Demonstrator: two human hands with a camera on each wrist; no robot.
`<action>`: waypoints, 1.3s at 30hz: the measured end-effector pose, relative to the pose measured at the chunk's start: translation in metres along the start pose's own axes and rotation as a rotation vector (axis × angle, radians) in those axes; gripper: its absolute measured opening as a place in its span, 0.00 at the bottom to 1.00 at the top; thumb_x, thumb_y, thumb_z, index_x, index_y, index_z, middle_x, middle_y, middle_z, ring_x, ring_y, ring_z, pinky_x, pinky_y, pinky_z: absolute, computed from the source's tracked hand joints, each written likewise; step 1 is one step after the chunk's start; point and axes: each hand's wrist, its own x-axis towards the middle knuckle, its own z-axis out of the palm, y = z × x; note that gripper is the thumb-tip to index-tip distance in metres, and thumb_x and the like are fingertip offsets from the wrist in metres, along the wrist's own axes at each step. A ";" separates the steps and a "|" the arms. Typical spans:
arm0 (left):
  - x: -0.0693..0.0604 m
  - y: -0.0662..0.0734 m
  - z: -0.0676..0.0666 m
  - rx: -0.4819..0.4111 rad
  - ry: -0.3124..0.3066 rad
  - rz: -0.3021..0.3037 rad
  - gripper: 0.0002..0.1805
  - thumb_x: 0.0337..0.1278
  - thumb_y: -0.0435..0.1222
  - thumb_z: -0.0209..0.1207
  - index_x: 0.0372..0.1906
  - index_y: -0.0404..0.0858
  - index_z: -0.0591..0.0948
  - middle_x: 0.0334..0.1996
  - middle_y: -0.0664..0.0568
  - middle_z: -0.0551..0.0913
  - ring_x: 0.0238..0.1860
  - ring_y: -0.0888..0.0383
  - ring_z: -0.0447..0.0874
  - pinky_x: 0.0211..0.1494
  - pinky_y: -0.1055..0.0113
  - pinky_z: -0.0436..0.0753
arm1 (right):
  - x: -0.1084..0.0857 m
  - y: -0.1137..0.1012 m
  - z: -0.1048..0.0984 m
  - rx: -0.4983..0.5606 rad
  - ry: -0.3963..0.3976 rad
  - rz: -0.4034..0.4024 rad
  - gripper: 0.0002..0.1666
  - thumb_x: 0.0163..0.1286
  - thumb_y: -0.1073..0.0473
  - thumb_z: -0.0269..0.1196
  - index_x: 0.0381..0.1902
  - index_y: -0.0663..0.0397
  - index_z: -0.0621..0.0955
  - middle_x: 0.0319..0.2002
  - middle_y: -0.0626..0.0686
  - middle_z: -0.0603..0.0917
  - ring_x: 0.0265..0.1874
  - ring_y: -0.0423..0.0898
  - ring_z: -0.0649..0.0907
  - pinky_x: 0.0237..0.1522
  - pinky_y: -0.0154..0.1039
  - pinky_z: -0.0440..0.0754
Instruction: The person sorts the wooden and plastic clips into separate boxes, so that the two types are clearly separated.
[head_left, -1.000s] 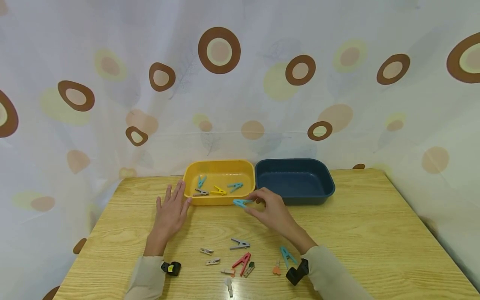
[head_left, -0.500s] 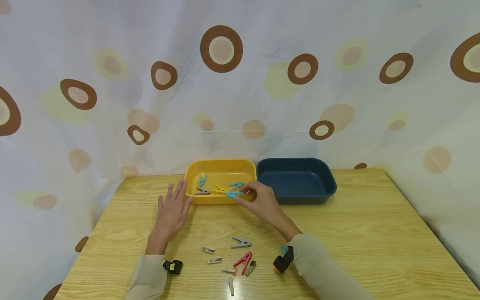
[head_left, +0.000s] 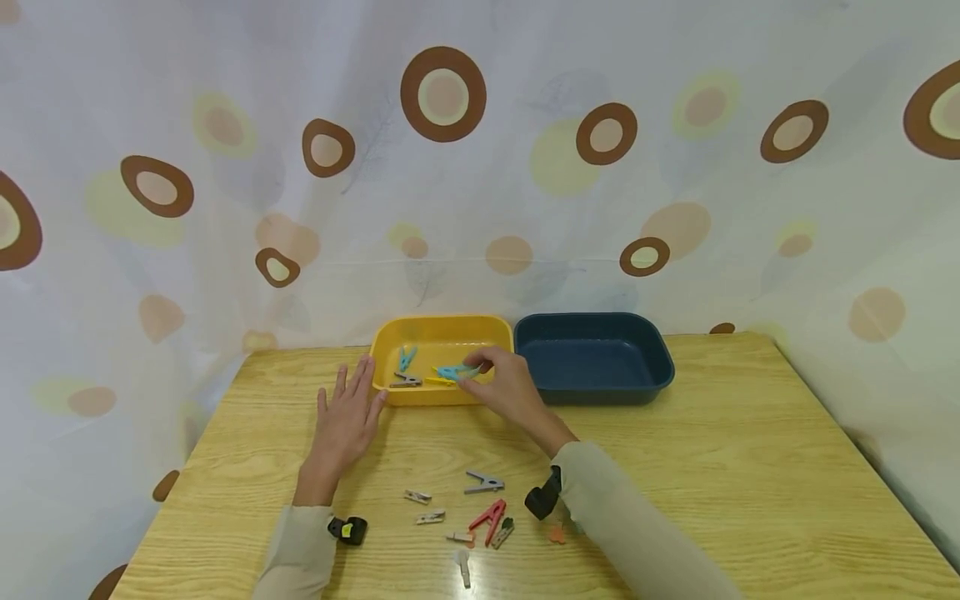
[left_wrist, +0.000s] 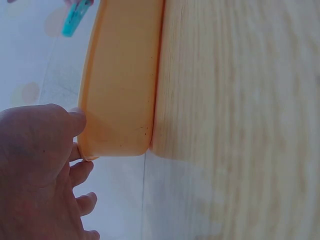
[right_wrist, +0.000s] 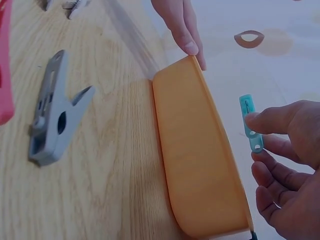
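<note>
Nearest, a pale clip point(head_left: 465, 568) is seen on the table point(head_left: 780, 467). Just beyond it, a small clip point(head_left: 459, 537) with a round orange end, a red clip point(head_left: 496, 512) and a green-tipped clip point(head_left: 503, 533) are grouped, with an orange heart point(head_left: 557, 533) to the right, partly crowded by a sleeve point(head_left: 622, 508). Two wooden clips point(head_left: 431, 517) are found to the left, and a grey clip point(right_wrist: 50, 120) lies beyond the red one.

At the left end of the yellow tray point(head_left: 427, 398), the left hand point(head_left: 347, 425) is laid, its fingers extended and its thumb set on the rim; no clip is held by it. By the right hand point(head_left: 510, 387), a light-blue clip point(right_wrist: 254, 139) is pinched narrowly between thumb and fingers and is held over the tray. Inside, another blue clip point(head_left: 407, 359), a dark grey clip point(head_left: 406, 381) and a yellow clip point(head_left: 441, 381), partly covered, are seen. To the right, the navy tray point(head_left: 592, 367) is placed. Farthest back, a patterned curtain point(head_left: 480, 200) is hung.
</note>
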 end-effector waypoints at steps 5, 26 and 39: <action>0.000 -0.001 -0.001 0.000 0.001 0.003 0.36 0.85 0.51 0.38 0.83 0.36 0.49 0.83 0.44 0.48 0.81 0.37 0.38 0.73 0.25 0.42 | 0.011 -0.001 0.006 0.010 0.009 0.001 0.14 0.66 0.61 0.74 0.47 0.62 0.86 0.44 0.59 0.86 0.43 0.59 0.83 0.44 0.50 0.82; -0.001 0.000 -0.002 -0.023 0.023 0.002 0.35 0.84 0.49 0.41 0.83 0.36 0.51 0.82 0.44 0.50 0.81 0.37 0.39 0.72 0.24 0.42 | 0.048 0.002 0.036 -0.027 -0.037 0.133 0.14 0.65 0.58 0.75 0.46 0.59 0.87 0.42 0.53 0.85 0.39 0.49 0.80 0.43 0.45 0.82; 0.000 0.000 -0.001 -0.018 0.022 0.003 0.35 0.84 0.49 0.41 0.83 0.36 0.51 0.82 0.43 0.51 0.81 0.37 0.39 0.73 0.25 0.42 | 0.062 0.009 0.050 -0.018 -0.062 0.215 0.15 0.65 0.59 0.75 0.47 0.60 0.86 0.44 0.55 0.85 0.38 0.50 0.83 0.45 0.47 0.84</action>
